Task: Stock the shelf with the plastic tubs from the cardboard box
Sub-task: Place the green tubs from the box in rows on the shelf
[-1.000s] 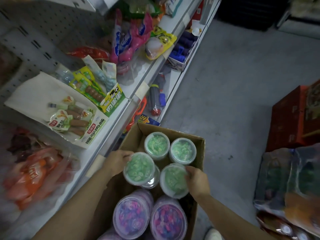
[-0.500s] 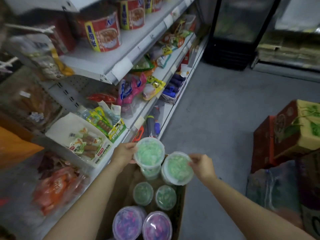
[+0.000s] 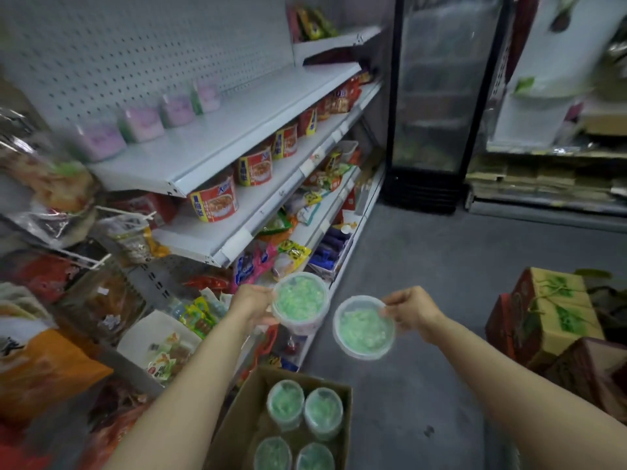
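My left hand (image 3: pixel 251 304) grips a clear plastic tub of green pieces (image 3: pixel 300 300) by its side, held up in front of the shelving. My right hand (image 3: pixel 410 308) pinches the rim of a second green tub (image 3: pixel 363 329) beside it. Below them the open cardboard box (image 3: pixel 237 415) stands on the floor with several green tubs (image 3: pixel 305 412) inside. On the upper white shelf (image 3: pixel 217 137) stand several tubs with purple and green contents (image 3: pixel 142 122), lined up against the pegboard back.
Red instant-noodle bowls (image 3: pixel 215 201) fill the shelf below the tubs. Snack bags hang and lie on the lower shelves at left. A black glass-door fridge (image 3: pixel 437 96) stands at the aisle's end. Red and tan gift boxes (image 3: pixel 549 320) sit on the grey floor at right.
Both hands have lifted their green tubs out of the box and raised them higher. My view has tilted up, bringing the upper shelf with the purple tubs into sight.
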Demonstrator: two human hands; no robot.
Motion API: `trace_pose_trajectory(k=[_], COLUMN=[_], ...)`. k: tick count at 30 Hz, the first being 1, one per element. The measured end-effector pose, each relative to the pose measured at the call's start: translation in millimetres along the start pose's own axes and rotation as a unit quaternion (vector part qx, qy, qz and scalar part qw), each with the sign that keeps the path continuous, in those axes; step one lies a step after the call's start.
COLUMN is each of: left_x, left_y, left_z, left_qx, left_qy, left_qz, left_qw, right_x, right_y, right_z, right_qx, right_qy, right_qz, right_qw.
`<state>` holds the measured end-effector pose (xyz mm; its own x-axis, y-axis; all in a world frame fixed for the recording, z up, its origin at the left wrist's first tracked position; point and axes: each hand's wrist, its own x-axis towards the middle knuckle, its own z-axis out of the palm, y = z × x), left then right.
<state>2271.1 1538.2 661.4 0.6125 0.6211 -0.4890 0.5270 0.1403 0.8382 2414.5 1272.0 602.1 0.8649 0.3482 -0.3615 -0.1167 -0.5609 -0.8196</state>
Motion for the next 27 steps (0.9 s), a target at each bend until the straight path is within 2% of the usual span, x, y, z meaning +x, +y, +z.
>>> trace_pose_trajectory(k=[6,13,19,27], left_x=[-24,-26,-15,39], left_y=[64,135,188,270], left_z=[22,10,6,2], left_qx=[-0.012,0.014,0.014,0.026], left_qy=[-0.002,-0.015,-0.012,-0.001], left_qz=[0.017,0.043,0.073,0.113], left_qw=[1.0,0.999,0.997,0.993], right_x=[-8,3,34,108], right_y=[-60,-120,-167,-242], right_z=[-64,-120,-143,-155], right_qx=[0.03,0.061,0.058,0.049], right_qy=[0.018,0.022,0.039,0.043], right_qz=[-0.047,-0.083,-0.119,-0.156], right_qw=[0.998,0.994,0.99,0.986])
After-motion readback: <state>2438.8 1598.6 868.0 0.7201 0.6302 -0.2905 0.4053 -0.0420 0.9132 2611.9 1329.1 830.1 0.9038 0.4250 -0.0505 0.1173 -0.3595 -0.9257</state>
